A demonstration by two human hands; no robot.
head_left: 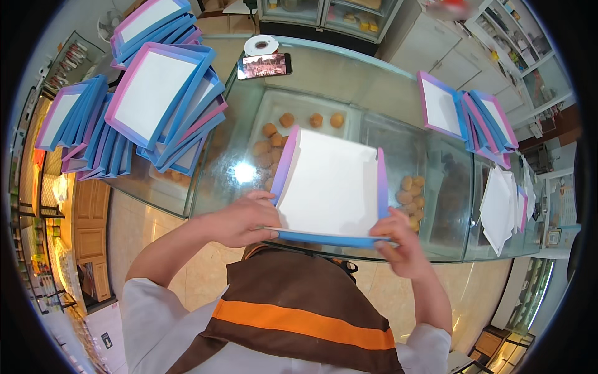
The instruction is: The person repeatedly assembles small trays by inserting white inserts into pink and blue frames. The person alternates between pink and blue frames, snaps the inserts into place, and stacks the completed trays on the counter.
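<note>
A partly folded cardboard box, white inside with pink-purple sides and a blue near edge, rests on the glass counter in front of me. Its two side walls and near wall stand up, while the far side lies without a raised wall. My left hand grips the near left corner, thumb and fingers closed on the cardboard. At the near right corner, my right hand pinches the wall between thumb and fingers. Round brown pastries show through the glass beneath the box.
Stacks of folded blue and pink box trays stand at the left. More trays sit at the right, near flat white cardboard sheets. A phone and a roll of tape lie at the counter's far edge.
</note>
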